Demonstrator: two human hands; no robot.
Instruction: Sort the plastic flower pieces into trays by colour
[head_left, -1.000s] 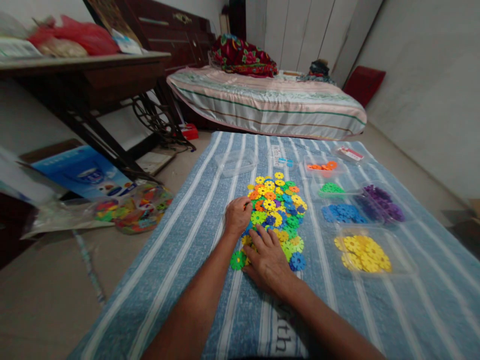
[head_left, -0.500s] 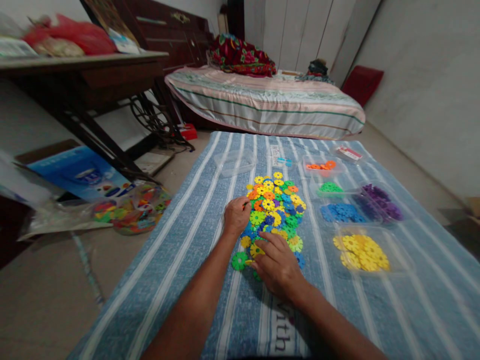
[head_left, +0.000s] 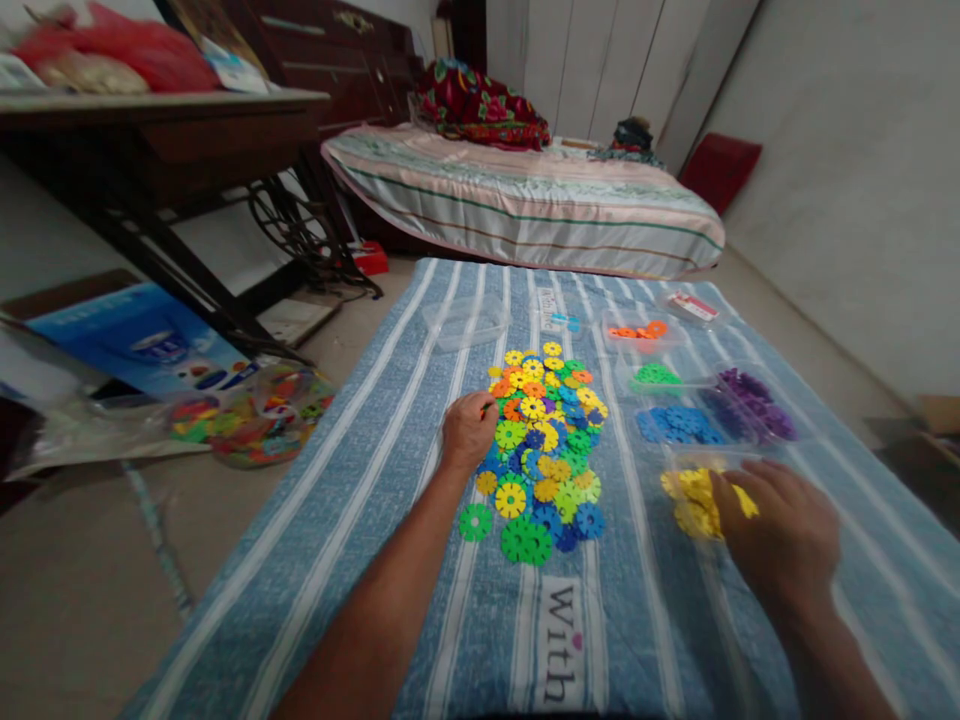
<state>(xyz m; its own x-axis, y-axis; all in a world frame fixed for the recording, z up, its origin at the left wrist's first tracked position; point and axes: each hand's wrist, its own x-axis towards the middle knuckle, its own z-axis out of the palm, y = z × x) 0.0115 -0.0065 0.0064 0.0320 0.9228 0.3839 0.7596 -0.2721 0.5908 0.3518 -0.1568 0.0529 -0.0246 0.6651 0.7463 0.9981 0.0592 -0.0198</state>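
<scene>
The bare left forearm (head_left: 375, 590) slants forward from the lower edge, leading through a nearly straight wrist to the bare left hand (head_left: 469, 432), back upward and fingers curled inward. Well apart, the bare right forearm (head_left: 836, 655) angles in from the lower right; its bare right hand (head_left: 787, 540), blurred, points thumb and bent fingers leftward.

Flowery blanket (head_left: 480, 110) is lying on bed (head_left: 525, 205). Red bag (head_left: 142, 48) is sitting on desk (head_left: 217, 150). Blue box (head_left: 142, 335) is standing by desk.
</scene>
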